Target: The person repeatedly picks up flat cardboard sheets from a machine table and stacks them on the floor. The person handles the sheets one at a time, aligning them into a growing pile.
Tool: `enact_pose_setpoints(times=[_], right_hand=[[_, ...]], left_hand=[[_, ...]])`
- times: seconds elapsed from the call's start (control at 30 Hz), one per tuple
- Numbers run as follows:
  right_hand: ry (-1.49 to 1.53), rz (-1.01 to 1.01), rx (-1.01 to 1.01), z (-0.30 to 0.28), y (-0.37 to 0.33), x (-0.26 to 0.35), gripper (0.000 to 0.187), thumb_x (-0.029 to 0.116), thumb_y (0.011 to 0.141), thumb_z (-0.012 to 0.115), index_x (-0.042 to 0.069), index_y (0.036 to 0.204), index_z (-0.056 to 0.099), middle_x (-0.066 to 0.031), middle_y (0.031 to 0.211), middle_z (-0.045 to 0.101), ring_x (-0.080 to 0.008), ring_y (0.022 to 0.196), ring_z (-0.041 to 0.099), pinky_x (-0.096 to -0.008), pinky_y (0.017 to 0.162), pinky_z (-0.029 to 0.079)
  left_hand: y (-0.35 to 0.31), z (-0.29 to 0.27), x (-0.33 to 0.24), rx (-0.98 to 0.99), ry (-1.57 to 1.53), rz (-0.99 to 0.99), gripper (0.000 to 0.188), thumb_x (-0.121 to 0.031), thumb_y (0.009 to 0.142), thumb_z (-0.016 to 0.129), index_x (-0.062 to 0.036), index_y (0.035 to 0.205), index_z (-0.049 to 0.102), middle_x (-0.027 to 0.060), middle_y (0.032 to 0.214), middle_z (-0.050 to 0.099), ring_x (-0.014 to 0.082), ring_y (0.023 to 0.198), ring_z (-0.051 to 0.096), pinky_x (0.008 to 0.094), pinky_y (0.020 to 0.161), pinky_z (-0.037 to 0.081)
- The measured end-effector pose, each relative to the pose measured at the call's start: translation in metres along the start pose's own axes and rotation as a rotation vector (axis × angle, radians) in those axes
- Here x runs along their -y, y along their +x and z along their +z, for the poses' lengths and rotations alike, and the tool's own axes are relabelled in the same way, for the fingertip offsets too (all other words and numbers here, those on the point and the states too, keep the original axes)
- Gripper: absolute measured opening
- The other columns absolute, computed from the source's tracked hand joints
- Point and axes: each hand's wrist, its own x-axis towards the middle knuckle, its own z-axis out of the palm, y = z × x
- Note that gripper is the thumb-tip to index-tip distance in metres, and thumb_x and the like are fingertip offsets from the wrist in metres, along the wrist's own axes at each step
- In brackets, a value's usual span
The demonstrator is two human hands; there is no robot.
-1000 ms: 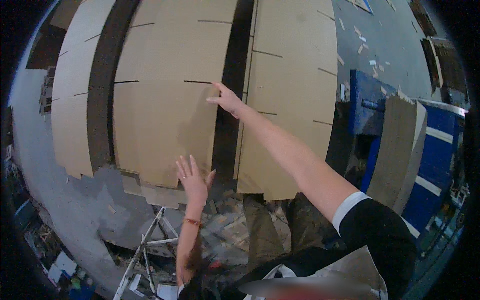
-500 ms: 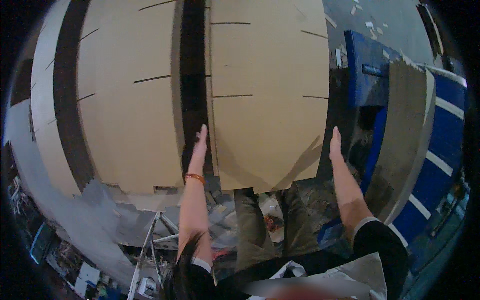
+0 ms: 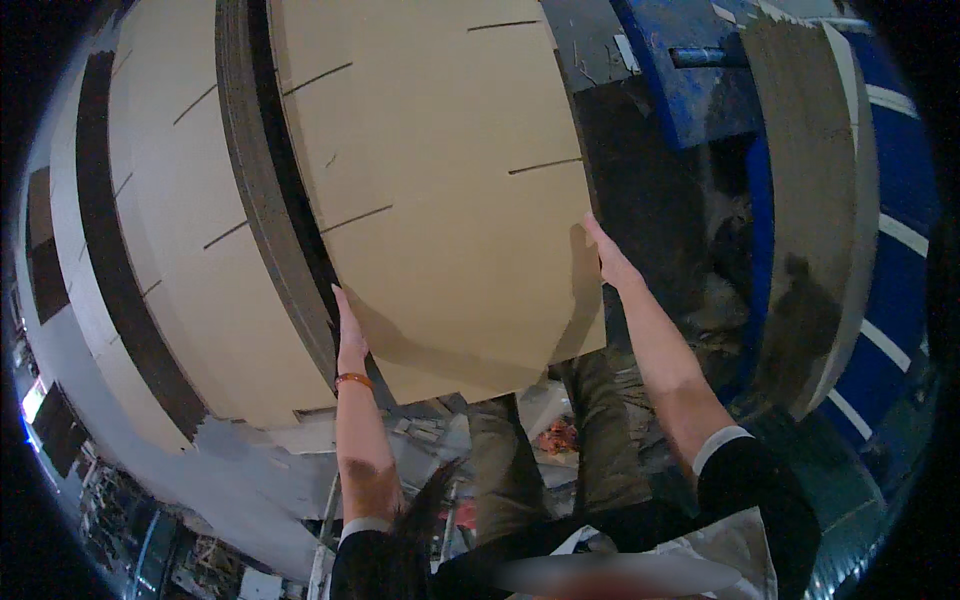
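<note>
A cardboard sheet (image 3: 450, 240) with short dark slots along its sides lies before me, apparently topmost in a stack. Along its left edge stands my left hand (image 3: 350, 335), palm turned inward and fingers stretched out, an orange bracelet at the wrist. My right hand (image 3: 612, 258) lies flat against the right edge with its fingers straight, a little farther up than the left. Both hands are open and seem to touch the sheet's sides. How deep the fingers reach below the top surface is hidden.
More slotted cardboard (image 3: 175, 250) is stacked to the left, beyond a narrow dark gap. On the right are a blue metal part (image 3: 700, 80), a tall brownish cardboard stack (image 3: 805, 220) and a blue surface with white stripes (image 3: 895, 300). Scraps litter the floor (image 3: 420, 430) near my legs.
Both hands have moved inward, from beside the stack to its edges. My view has turned, so the cardboard appears tilted and farther left.
</note>
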Motion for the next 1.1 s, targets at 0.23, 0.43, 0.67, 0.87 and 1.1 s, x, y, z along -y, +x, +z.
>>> enact_pose_setpoints(times=[0.23,0.43,0.67,0.87,1.1], right_hand=[[0.211,-0.009,-0.055,0.005,-0.028,0.011,0.076,0.067,0.08,0.04,0.01,0.129,0.043,-0.0063,0.129,0.045,-0.022,0.117,0.041,-0.0372,0.098,0.033],[-0.305,-0.068,-0.1,0.005,-0.018,0.011,0.08,0.07,0.081,0.028,0.012,0.137,0.032,-0.01,0.138,0.035,-0.0242,0.123,0.034,-0.0359,0.101,0.025],[0.089,0.02,-0.127,0.007,-0.014,-0.003,0.084,0.072,0.081,0.025,0.011,0.139,0.027,-0.0087,0.14,0.03,-0.0228,0.126,0.029,-0.0364,0.104,0.022],[0.214,-0.175,0.144,0.012,-0.08,0.011,0.074,0.064,0.084,0.034,0.014,0.138,0.029,-0.005,0.137,0.035,-0.0198,0.122,0.036,-0.0354,0.1,0.03],[-0.217,-0.08,0.034,0.024,-0.084,0.0,0.055,0.037,0.084,0.055,0.005,0.126,0.043,-0.0058,0.122,0.049,-0.0184,0.112,0.045,-0.0334,0.095,0.035]], left_hand=[[-0.031,-0.035,0.005,0.067,0.058,-0.014,0.074,-0.064,0.082,0.039,-0.0085,0.132,0.036,0.0104,0.13,0.043,0.0247,0.115,0.045,0.0395,0.094,0.04],[-0.045,-0.036,-0.012,0.125,-0.023,-0.147,0.076,-0.063,0.082,0.041,-0.0073,0.133,0.034,0.0091,0.132,0.04,0.0251,0.121,0.037,0.0388,0.099,0.032],[-0.067,-0.01,-0.018,-0.027,0.103,-0.038,0.069,-0.061,0.083,0.041,-0.0126,0.132,0.036,0.0071,0.125,0.045,0.0218,0.107,0.047,0.0357,0.087,0.042],[-0.08,-0.025,-0.028,0.011,0.117,-0.069,0.066,-0.057,0.085,0.04,-0.0112,0.132,0.037,0.0061,0.129,0.042,0.0212,0.114,0.043,0.0351,0.095,0.035],[-0.17,-0.013,-0.078,-0.118,0.175,0.116,0.062,-0.053,0.085,0.045,-0.0057,0.126,0.043,0.0069,0.125,0.046,0.0209,0.114,0.043,0.0343,0.095,0.034]])
